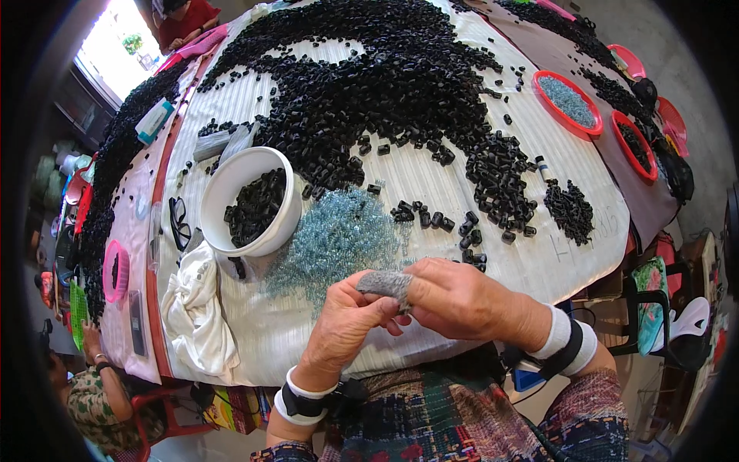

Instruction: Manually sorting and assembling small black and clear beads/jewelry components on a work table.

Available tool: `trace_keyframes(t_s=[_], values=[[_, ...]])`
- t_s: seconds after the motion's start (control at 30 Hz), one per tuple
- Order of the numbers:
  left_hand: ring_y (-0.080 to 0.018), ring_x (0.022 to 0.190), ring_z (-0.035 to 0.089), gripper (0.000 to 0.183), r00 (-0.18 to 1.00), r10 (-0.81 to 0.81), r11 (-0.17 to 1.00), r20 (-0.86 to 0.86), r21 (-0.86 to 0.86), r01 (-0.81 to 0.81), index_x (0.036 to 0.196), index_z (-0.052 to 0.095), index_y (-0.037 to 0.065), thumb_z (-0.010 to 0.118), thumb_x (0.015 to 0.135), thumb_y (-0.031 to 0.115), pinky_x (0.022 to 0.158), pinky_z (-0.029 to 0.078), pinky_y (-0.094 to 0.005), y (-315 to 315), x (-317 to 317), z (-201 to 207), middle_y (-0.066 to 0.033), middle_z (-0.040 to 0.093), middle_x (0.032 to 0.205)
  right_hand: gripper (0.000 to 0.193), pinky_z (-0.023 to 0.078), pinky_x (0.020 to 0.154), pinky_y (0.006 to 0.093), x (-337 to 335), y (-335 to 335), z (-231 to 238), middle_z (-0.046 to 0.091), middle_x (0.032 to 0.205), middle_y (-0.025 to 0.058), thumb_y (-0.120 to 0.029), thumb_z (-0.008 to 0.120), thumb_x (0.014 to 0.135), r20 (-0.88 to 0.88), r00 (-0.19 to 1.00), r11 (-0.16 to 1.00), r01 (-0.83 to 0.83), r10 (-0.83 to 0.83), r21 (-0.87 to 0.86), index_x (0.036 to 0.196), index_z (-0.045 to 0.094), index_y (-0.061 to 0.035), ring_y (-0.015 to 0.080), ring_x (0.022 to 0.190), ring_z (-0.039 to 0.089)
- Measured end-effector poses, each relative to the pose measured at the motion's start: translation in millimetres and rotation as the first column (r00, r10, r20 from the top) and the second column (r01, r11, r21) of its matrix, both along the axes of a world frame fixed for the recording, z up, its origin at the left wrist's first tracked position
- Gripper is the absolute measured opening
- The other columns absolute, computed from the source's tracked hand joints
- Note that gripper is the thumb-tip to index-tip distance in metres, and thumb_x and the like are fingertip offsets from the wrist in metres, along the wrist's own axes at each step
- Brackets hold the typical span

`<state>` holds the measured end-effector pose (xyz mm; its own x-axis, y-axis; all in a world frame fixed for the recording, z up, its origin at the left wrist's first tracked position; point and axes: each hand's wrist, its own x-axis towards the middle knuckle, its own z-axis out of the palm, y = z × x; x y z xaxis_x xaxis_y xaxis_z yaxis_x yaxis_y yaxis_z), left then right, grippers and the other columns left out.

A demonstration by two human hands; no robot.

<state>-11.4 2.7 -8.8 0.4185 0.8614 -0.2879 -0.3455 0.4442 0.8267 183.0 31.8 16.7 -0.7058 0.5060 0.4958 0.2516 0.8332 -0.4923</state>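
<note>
My left hand (339, 317) and my right hand (458, 299) meet at the front edge of the table, fingers closed in a pinch. A grey fabric finger sleeve (381, 283) covers what looks like my left index finger, and my right fingertips press against its end. Whatever small thing lies between the fingertips is hidden. Just beyond my hands spreads a heap of small pale-blue springs (335, 235). To its left, a white bucket (289, 219) holds black plastic parts (258, 208). Several loose black cylindrical caps (435, 221) lie ahead of my right hand.
A large pile of black caps (362, 92) covers the far table. A white cloth (196, 316) and eyeglasses (179, 223) lie left. At right are a small pile of black pieces (568, 212) and a red-rimmed basin (539, 96) of springs. Co-workers sit at left (115, 393) and far left (192, 23).
</note>
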Motion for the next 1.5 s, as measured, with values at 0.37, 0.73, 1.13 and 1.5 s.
trace_keyframes(t_s=[0.37, 0.73, 1.13, 1.5], values=[[-0.0188, 0.075, 0.068, 0.021, 0.982, 0.169, 0.977, 0.083, -0.149, -0.155, 0.106, 0.058, -0.002, 0.062, 0.087, 0.006, 0.058, 0.056, -0.0245, -7, -7, -3, -0.0176, 0.066, 0.093, 0.025, 0.05, 0.068, 0.034, 23, 23, -39, 0.057, 0.084, 0.0082, 0.001, 0.057, 0.071, 0.29, 0.898, 0.944, 0.312, -0.33, 0.108, 0.096, 0.056, -0.0058, 0.0265, 0.077, 0.057], [-0.0158, 0.071, 0.066, 0.018, 0.976, 0.197, 0.968, 0.095, -0.175, -0.178, 0.103, 0.06, -0.002, 0.061, 0.087, 0.005, 0.055, 0.056, -0.0245, -9, -5, -14, -0.0143, 0.067, 0.091, 0.021, 0.049, 0.062, 0.0344, 11, 18, -33, 0.053, 0.078, 0.0092, -0.002, 0.059, 0.072, 0.304, 0.841, 0.894, 0.434, -0.447, 0.113, 0.093, 0.054, -0.0055, 0.0261, 0.072, 0.057], [-0.0156, 0.076, 0.066, 0.023, 0.975, 0.197, 0.977, 0.107, 0.064, -0.204, 0.103, 0.06, -0.005, 0.067, 0.083, 0.003, 0.06, 0.054, -0.0228, -15, 12, 1, -0.0127, 0.067, 0.092, 0.024, 0.052, 0.064, 0.0277, -8, -16, 3, 0.064, 0.079, 0.0065, 0.001, 0.065, 0.078, -0.293, 0.884, 0.892, 0.24, -0.364, -0.384, 0.101, 0.061, -0.0041, 0.0164, 0.071, 0.065], [-0.0105, 0.08, 0.064, 0.022, 0.961, 0.266, 0.942, -0.079, 0.235, -0.241, 0.104, 0.061, -0.005, 0.066, 0.083, 0.002, 0.066, 0.052, -0.019, -24, 19, 4, -0.0091, 0.067, 0.091, 0.027, 0.051, 0.057, 0.0303, -7, -20, -5, 0.062, 0.079, 0.0099, 0.002, 0.067, 0.075, -0.243, 0.898, 0.925, 0.324, -0.367, -0.198, 0.101, 0.061, -0.003, 0.0226, 0.066, 0.064]])
